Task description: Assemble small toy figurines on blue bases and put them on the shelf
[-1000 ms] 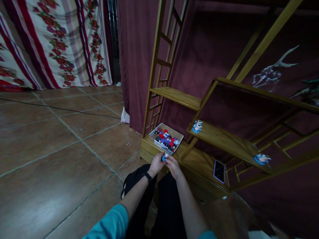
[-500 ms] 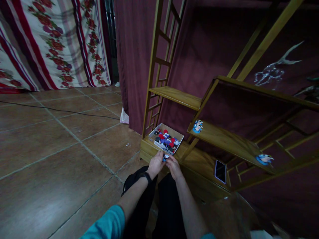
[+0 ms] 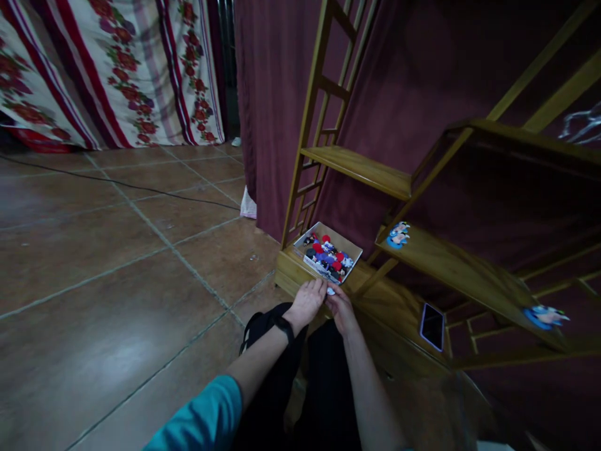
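My left hand (image 3: 308, 302) and my right hand (image 3: 342, 309) meet in front of the box, both closed around a small figurine (image 3: 331, 291). Only a white bit of it shows between the fingers; the rest is hidden. Just beyond them, a shallow cardboard box (image 3: 307, 265) holds several small figurines (image 3: 328, 255) in red, purple, black and white. On the middle shelf stand figurines on blue bases, one group at the left end (image 3: 398, 235) and another figurine at the right end (image 3: 544, 316).
The wooden shelf unit (image 3: 357, 170) rises in front of a maroon curtain (image 3: 270, 113). A phone or tablet with a pale purple edge (image 3: 432, 326) lies on the bottom board. A black cable (image 3: 141, 188) crosses the tiled floor. A flowered cloth (image 3: 126, 75) hangs at the back left.
The view has turned a little, so the shelf unit sits further right. My hands have stayed together on the figurine, which is now more covered by my fingers.
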Action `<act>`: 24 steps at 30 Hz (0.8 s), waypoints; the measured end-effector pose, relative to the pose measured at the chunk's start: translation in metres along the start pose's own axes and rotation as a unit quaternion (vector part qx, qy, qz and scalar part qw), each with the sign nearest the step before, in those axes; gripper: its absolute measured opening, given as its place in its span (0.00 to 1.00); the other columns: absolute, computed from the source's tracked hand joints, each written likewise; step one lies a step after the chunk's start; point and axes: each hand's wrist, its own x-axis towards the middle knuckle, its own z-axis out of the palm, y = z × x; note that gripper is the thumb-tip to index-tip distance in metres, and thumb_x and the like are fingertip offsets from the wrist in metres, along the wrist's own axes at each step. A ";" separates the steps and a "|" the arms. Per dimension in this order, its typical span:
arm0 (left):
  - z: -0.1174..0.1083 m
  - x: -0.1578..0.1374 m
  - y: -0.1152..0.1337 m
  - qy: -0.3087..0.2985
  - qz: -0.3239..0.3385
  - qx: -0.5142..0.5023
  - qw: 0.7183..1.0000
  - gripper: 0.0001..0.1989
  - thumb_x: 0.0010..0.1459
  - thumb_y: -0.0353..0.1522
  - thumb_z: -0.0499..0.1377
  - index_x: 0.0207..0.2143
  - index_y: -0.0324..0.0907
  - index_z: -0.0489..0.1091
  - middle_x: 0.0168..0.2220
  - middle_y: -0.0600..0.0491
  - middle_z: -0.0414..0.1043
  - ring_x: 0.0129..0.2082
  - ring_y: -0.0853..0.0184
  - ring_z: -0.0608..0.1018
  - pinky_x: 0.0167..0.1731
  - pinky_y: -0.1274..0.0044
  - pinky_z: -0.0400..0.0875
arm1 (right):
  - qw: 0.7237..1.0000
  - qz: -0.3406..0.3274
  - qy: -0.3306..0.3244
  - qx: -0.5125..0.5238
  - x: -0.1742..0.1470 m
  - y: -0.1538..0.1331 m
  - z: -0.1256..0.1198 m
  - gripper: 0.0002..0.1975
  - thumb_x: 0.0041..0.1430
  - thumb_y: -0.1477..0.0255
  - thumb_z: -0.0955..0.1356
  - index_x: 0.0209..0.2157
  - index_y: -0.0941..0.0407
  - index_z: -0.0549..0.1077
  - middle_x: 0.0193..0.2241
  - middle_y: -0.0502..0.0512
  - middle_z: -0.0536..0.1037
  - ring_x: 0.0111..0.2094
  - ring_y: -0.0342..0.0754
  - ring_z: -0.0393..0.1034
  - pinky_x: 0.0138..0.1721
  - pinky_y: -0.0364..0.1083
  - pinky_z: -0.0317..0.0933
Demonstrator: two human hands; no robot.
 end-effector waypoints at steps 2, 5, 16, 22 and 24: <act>-0.001 -0.003 0.003 0.004 0.010 0.014 1.000 0.18 0.56 0.25 0.46 0.50 0.36 0.57 0.40 0.44 0.63 0.42 0.61 0.68 0.41 0.70 0.59 | 1.000 -0.011 -0.007 -0.005 -0.001 0.000 -0.001 0.17 0.41 0.72 0.69 0.38 0.51 0.73 0.43 0.51 0.74 0.45 0.51 0.66 0.44 0.48 0.60; -0.006 -0.009 0.004 -0.004 0.023 0.028 0.999 0.20 0.57 0.24 0.44 0.53 0.35 0.54 0.42 0.43 0.63 0.43 0.61 0.67 0.41 0.69 0.59 | 1.000 -0.018 -0.013 -0.019 -0.004 -0.002 -0.002 0.17 0.41 0.72 0.69 0.38 0.51 0.73 0.45 0.52 0.73 0.47 0.52 0.65 0.44 0.49 0.60; -0.011 -0.010 0.003 -0.021 0.034 0.018 0.999 0.21 0.59 0.24 0.42 0.55 0.34 0.52 0.44 0.41 0.62 0.44 0.60 0.67 0.41 0.69 0.59 | 0.999 -0.022 -0.039 -0.017 -0.007 -0.005 -0.002 0.18 0.41 0.75 0.68 0.39 0.51 0.72 0.46 0.52 0.72 0.50 0.51 0.62 0.48 0.50 0.58; -0.012 -0.011 0.005 -0.024 0.036 0.009 0.999 0.22 0.59 0.24 0.41 0.56 0.36 0.50 0.45 0.41 0.62 0.45 0.60 0.66 0.42 0.68 0.59 | 0.999 -0.022 -0.036 -0.023 -0.009 -0.007 -0.003 0.18 0.41 0.74 0.68 0.39 0.52 0.72 0.46 0.52 0.72 0.50 0.52 0.62 0.47 0.50 0.59; -0.012 -0.012 0.004 -0.020 0.041 0.001 0.999 0.22 0.59 0.24 0.42 0.56 0.36 0.50 0.46 0.41 0.62 0.45 0.60 0.66 0.42 0.69 0.58 | 0.999 -0.024 -0.043 -0.023 -0.010 -0.009 -0.002 0.18 0.42 0.74 0.68 0.39 0.52 0.72 0.47 0.52 0.72 0.50 0.52 0.62 0.47 0.50 0.59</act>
